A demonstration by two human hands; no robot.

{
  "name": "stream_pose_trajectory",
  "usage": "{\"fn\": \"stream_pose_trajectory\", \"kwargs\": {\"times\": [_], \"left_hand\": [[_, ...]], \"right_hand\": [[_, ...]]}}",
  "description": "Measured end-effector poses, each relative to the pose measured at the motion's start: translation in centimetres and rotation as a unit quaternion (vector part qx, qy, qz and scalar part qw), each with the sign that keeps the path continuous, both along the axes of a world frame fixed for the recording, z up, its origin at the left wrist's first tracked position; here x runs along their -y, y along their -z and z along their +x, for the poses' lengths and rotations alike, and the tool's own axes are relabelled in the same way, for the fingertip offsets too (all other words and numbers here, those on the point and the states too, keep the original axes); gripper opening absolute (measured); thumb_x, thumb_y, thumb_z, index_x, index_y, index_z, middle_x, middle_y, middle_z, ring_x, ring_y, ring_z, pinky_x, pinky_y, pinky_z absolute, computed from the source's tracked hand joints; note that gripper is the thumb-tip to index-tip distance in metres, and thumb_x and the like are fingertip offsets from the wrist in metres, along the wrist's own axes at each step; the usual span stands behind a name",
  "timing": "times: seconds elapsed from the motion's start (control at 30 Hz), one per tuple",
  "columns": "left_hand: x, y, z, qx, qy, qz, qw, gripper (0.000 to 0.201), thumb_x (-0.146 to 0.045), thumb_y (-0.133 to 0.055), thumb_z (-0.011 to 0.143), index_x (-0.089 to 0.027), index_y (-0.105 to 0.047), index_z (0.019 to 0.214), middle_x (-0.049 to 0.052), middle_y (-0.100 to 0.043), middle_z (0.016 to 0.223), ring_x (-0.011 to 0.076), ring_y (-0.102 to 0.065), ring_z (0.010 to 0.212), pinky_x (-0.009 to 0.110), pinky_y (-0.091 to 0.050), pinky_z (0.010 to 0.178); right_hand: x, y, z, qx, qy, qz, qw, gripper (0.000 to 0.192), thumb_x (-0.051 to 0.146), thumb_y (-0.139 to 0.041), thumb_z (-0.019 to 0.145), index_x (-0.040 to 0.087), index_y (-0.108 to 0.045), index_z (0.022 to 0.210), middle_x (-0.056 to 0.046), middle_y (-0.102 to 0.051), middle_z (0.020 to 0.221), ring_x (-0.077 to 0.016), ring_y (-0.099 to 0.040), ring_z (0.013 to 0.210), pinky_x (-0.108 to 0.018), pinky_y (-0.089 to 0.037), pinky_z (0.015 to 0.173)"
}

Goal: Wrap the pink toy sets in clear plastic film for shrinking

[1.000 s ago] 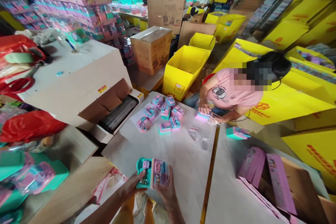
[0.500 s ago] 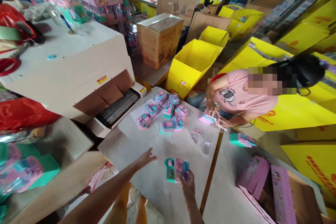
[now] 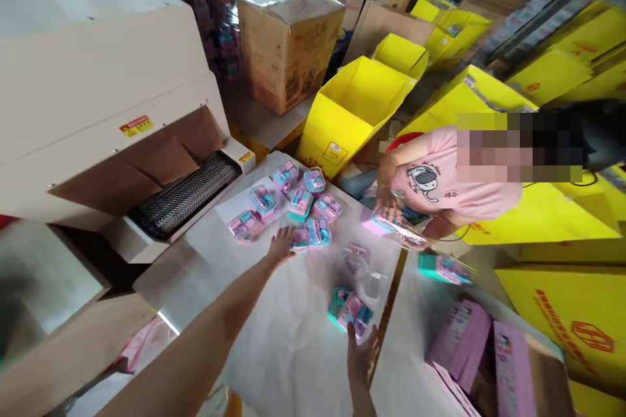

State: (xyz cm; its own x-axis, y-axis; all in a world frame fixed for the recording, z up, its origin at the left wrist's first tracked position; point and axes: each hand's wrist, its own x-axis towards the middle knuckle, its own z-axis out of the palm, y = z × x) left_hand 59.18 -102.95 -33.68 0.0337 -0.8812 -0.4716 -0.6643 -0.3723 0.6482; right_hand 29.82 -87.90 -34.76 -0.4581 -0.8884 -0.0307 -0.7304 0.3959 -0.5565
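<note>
My left hand (image 3: 281, 244) stretches far over the grey table (image 3: 293, 339), its fingers touching a wrapped pink and teal toy pack (image 3: 299, 240) at the edge of a pile of several such packs (image 3: 288, 205). My right hand (image 3: 362, 353) is flat and open near the table's right edge. Just beyond its fingertips lies one teal and pink toy pack (image 3: 351, 311), loose on the table. Crumpled clear wrap (image 3: 364, 267) lies between that pack and the pile.
A beige shrink-wrap machine (image 3: 98, 104) with a mesh conveyor mouth (image 3: 183, 195) stands at left. A person in a pink shirt (image 3: 440, 186) handles a wrapped pack (image 3: 386, 221) across the table. Open yellow boxes (image 3: 349, 114), a brown carton (image 3: 286, 42) and pink cartons (image 3: 489, 358) surround it.
My right hand has let go of the teal and pink pack, which now lies on the table. My left hand has reached forward to the pile. The view has tilted down.
</note>
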Motion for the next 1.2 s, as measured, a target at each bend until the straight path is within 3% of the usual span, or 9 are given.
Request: {"fn": "stream_pose_trajectory", "kwargs": {"times": [0.13, 0.27, 0.43, 0.6, 0.7, 0.8, 0.93, 1.1, 1.2], "left_hand": [[-1.1, 0.9, 1.3, -0.03, 0.025, -0.036, 0.999, 0.077, -0.008, -0.065, 0.063, -0.015, -0.033, 0.133, 0.017, -0.04, 0.134, 0.031, -0.043, 0.122, 0.042, -0.038, 0.1], [-6.1, -0.5, 2.9, -0.083, 0.058, -0.093, 0.991, 0.069, -0.014, -0.063, 0.066, -0.017, -0.035, 0.13, 0.013, -0.042, 0.13, 0.0242, -0.049, 0.115, 0.035, -0.044, 0.095], [-13.8, -6.2, 4.2, -0.206, 0.07, -0.271, 0.938, 0.061, -0.033, -0.056, 0.082, -0.021, -0.028, 0.134, 0.015, -0.036, 0.134, 0.0298, -0.032, 0.131, 0.047, -0.035, 0.105], [-17.8, -13.4, 5.4, -0.204, 0.128, -0.366, 0.899, 0.055, -0.024, -0.049, 0.088, -0.024, -0.025, 0.137, 0.017, -0.036, 0.136, 0.0294, -0.023, 0.137, 0.05, -0.033, 0.106], [-19.1, -16.0, 5.8, -0.182, 0.124, -0.417, 0.882, 0.057, -0.02, -0.051, 0.087, -0.023, -0.025, 0.137, 0.018, -0.036, 0.136, 0.0295, -0.021, 0.138, 0.049, -0.035, 0.105], [-20.2, -17.6, 6.1, -0.153, 0.131, -0.469, 0.86, 0.058, -0.018, -0.05, 0.087, -0.024, -0.024, 0.138, 0.019, -0.032, 0.139, 0.0314, -0.018, 0.139, 0.05, -0.038, 0.103], [-21.3, -20.3, 6.6, -0.103, 0.165, -0.516, 0.834, 0.06, -0.018, -0.045, 0.089, -0.028, -0.019, 0.142, 0.014, -0.011, 0.15, 0.0331, -0.012, 0.14, 0.049, -0.037, 0.104], [-22.9, -23.2, 7.7, -0.066, 0.169, -0.537, 0.824, 0.067, -0.013, -0.045, 0.089, -0.037, -0.012, 0.142, 0.007, -0.001, 0.155, 0.0292, -0.018, 0.139, 0.044, -0.04, 0.103], [-24.0, -23.5, 8.3, -0.069, 0.174, -0.537, 0.822, 0.067, -0.009, -0.047, 0.087, -0.039, -0.019, 0.14, 0.005, -0.004, 0.155, 0.0287, -0.021, 0.139, 0.043, -0.041, 0.103]], "right_hand": [[-2.2, -2.2, 2.2, -0.018, -0.052, -0.087, 0.995, 0.07, 0.059, -0.042, 0.082, 0.008, -0.038, 0.129, -0.024, -0.047, 0.122, -0.037, -0.044, 0.117, -0.055, -0.04, 0.09], [-3.4, -3.6, 5.2, 0.045, -0.126, -0.088, 0.987, 0.055, 0.047, -0.045, 0.086, 0.02, -0.036, 0.133, -0.017, -0.051, 0.117, -0.0284, -0.054, 0.103, -0.045, -0.049, 0.077], [-1.1, -6.6, 9.1, 0.157, -0.254, -0.04, 0.953, 0.076, 0.048, -0.057, 0.079, 0.027, -0.019, 0.142, -0.017, -0.037, 0.135, -0.028, -0.05, 0.111, -0.044, -0.05, 0.078], [2.1, -13.5, 11.8, 0.207, -0.389, -0.036, 0.897, 0.093, 0.057, -0.062, 0.072, 0.029, -0.012, 0.145, -0.012, -0.021, 0.149, -0.0327, -0.029, 0.133, -0.052, -0.037, 0.101], [2.6, -17.5, 12.7, 0.2, -0.446, -0.047, 0.871, 0.093, 0.055, -0.066, 0.069, 0.026, -0.019, 0.144, -0.012, -0.021, 0.149, -0.033, -0.024, 0.136, -0.05, -0.03, 0.107], [1.9, -20.2, 13.3, 0.202, -0.439, -0.084, 0.872, 0.09, 0.044, -0.072, 0.068, 0.028, -0.023, 0.142, -0.01, -0.031, 0.145, -0.0314, -0.028, 0.134, -0.048, -0.033, 0.106], [0.0, -22.7, 13.6, 0.275, -0.387, -0.091, 0.875, 0.084, 0.035, -0.07, 0.071, 0.031, -0.024, 0.141, -0.009, -0.034, 0.144, -0.0292, -0.032, 0.133, -0.048, -0.036, 0.103], [-1.6, -26.0, 13.7, 0.441, -0.222, -0.04, 0.869, 0.069, 0.039, -0.06, 0.076, 0.026, -0.032, 0.139, -0.008, -0.052, 0.13, -0.0247, -0.049, 0.12, -0.043, -0.041, 0.098], [-1.5, -28.2, 13.7, 0.539, -0.15, 0.02, 0.829, 0.059, 0.049, -0.062, 0.07, 0.025, -0.054, 0.124, -0.006, -0.063, 0.116, -0.0238, -0.058, 0.105, -0.036, -0.048, 0.086]]}}
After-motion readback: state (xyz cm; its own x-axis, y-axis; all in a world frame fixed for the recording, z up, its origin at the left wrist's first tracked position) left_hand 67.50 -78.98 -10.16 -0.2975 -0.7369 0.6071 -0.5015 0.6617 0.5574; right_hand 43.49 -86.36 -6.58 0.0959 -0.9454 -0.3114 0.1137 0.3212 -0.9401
